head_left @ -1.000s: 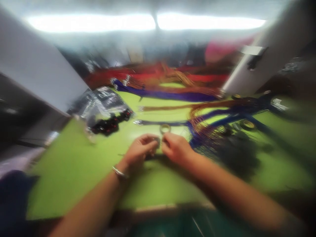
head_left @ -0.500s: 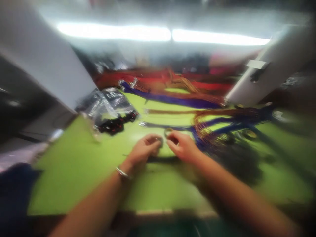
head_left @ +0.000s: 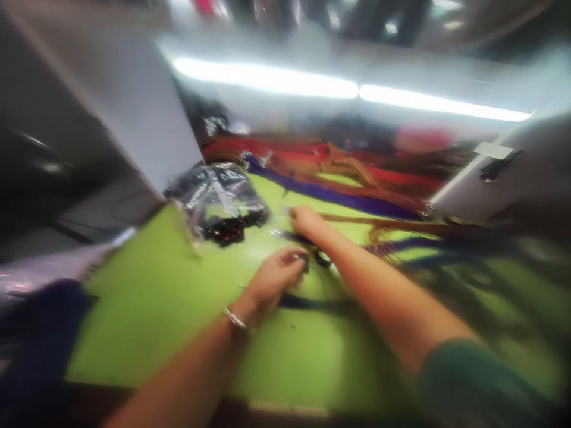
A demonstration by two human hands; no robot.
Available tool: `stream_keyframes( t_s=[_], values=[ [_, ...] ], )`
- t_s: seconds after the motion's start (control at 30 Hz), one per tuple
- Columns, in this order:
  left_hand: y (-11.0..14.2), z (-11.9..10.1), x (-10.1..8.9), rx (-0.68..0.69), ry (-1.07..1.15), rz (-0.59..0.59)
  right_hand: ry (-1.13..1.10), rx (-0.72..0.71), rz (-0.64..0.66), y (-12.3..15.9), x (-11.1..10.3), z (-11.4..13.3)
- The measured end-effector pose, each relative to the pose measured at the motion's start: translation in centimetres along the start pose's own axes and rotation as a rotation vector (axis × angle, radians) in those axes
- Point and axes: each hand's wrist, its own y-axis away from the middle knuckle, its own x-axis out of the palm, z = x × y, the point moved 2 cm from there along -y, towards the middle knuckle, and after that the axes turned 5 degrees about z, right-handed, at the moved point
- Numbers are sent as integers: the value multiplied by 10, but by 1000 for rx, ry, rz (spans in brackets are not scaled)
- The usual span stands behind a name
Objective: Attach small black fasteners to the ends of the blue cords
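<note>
My left hand [head_left: 279,276] is closed in a pinch on a small dark piece [head_left: 305,262], perhaps a connector; blur hides its detail. A thin dark wire [head_left: 322,276] curves beside it. Farther forward, my right hand [head_left: 307,223] lies over the pale-tipped end of a bundle of brown wires [head_left: 343,219]. Its fingers are curled and closed there, but what is between them is hidden. Between my left hand and right forearm sits a dark ring [head_left: 322,257], like a tape roll. A dark blue sleeved cable [head_left: 307,302] lies just below my left hand.
A clear plastic bag [head_left: 223,193] with black parts [head_left: 232,229] is at the left of the green table [head_left: 147,297]. Purple cable bundles [head_left: 330,193] and red ones [head_left: 281,148] stretch across the back. Grey panels [head_left: 147,101] flank the bench, and dark cables [head_left: 473,285] are at right.
My right hand has left the spot beside my left hand and reached forward to the brown wire ends. My left hand keeps its pinch on the dark piece. The camera view has shifted.
</note>
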Motion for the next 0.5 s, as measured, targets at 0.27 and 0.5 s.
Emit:
stream_keyframes(
  t_s=[0.27,0.5],
  values=[
    [-3,4,-4,-9,58,-29,-55,18,-42,30,-19,-11],
    [-5,8,-1,-13,118,4,-405,-160,-172,127,-16,-34]
  ],
)
